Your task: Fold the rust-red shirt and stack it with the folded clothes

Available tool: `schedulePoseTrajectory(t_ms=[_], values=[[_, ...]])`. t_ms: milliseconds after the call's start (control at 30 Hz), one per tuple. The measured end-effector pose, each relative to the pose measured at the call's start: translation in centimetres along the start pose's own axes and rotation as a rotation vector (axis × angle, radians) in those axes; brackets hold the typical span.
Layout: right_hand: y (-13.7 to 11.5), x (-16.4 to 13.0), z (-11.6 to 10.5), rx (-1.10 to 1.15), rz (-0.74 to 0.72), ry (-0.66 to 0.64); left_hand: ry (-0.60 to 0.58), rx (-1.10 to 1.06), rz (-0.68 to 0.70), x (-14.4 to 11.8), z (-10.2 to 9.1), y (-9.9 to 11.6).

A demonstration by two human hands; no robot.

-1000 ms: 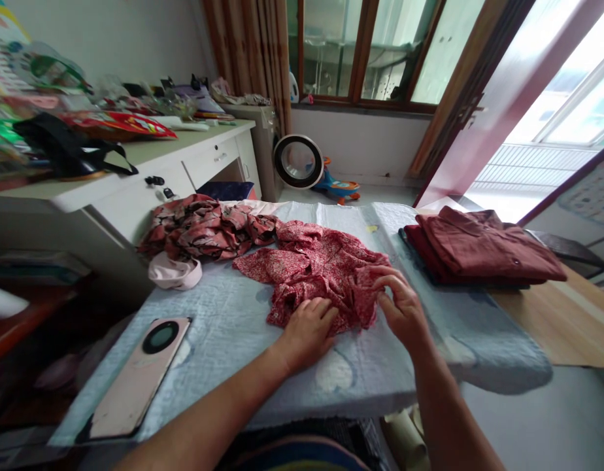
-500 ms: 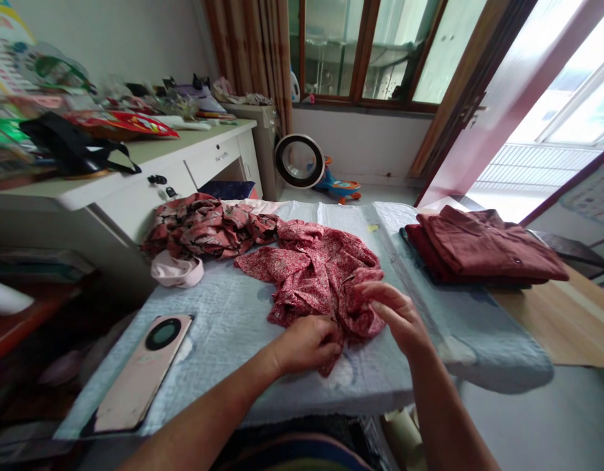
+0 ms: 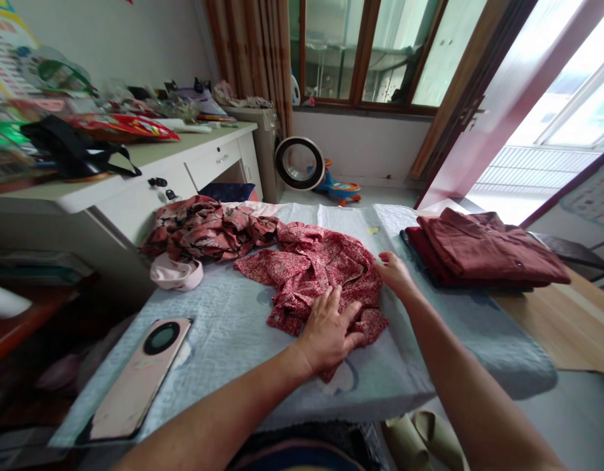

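Note:
A crumpled red floral garment lies in the middle of a board covered with pale blue cloth. My left hand lies flat on the garment's near edge, fingers spread, pressing it down. My right hand touches the garment's right edge with its fingers curled at the fabric; whether it pinches the cloth I cannot tell.
A second crumpled patterned garment and a pink cap lie at the board's far left. A stack of folded dark red clothes sits at the right. A phone lies near left. A cluttered white desk stands left.
My left hand has opened from pinching the garment's near hem and now lies flat on it. My right hand has moved away from me to the garment's right edge.

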State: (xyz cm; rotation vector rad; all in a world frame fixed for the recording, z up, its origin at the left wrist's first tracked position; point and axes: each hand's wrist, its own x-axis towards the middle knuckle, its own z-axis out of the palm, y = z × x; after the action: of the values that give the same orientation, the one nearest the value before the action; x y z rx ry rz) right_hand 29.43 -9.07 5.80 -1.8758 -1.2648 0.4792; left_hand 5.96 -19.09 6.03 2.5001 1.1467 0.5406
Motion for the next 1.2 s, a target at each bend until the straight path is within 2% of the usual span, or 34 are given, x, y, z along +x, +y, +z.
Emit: schedulePoseTrajectory(t_ms=[133,267,333,433,533,600,700,767,800,933,1000,1100,1133,1200], values=[[-0.2,2.0,0.6,0.166,0.187,-0.243,-0.064,-0.055,-0.035,1.5,0.7,-0.5],[-0.9,2.7,0.2,0.283,0.227,-0.415,-0.023,-0.242,0.011,1.4,-0.4,-0.6],[-1.4,3.1,-0.1,0.357,0.230,-0.409,0.012,-0.355,0.017,1.2,-1.0,-0.7],[-2.3,4.1,-0.3,0.466,0.214,-0.324,0.120,-0.459,-0.021,1.3,-1.5,-1.1],[-3.6,5.2,0.1,0.548,0.185,-0.229,0.247,-0.482,-0.042,2.1,-1.8,-1.8],[-4.4,5.8,0.5,0.580,0.167,-0.162,0.269,-0.475,-0.044,2.6,-1.9,-2.2],[-5.0,6.0,1.0,0.593,0.147,-0.054,0.184,-0.457,-0.045,2.9,-2.0,-2.7],[-5.0,5.7,1.4,0.578,0.105,-0.040,0.039,-0.473,-0.013,2.8,-2.3,-2.9],[-4.8,5.4,1.5,0.569,0.072,-0.087,-0.061,-0.486,0.017,2.7,-2.4,-3.0],[-4.3,4.7,2.0,0.544,-0.063,-0.422,-0.444,-0.439,0.141,2.0,-3.4,-3.1],[-4.2,4.9,2.4,0.447,-0.100,-0.400,-0.539,-0.374,0.174,1.7,-4.1,-3.1],[-4.5,5.6,3.3,0.228,-0.139,-0.236,-0.567,-0.360,0.210,1.5,-5.1,-3.1],[-4.8,5.8,3.7,0.176,-0.154,-0.207,-0.530,-0.380,0.208,1.6,-5.5,-3.2],[-5.4,5.9,4.7,0.105,-0.198,-0.224,-0.382,-0.402,0.171,2.3,-6.0,-3.9]])
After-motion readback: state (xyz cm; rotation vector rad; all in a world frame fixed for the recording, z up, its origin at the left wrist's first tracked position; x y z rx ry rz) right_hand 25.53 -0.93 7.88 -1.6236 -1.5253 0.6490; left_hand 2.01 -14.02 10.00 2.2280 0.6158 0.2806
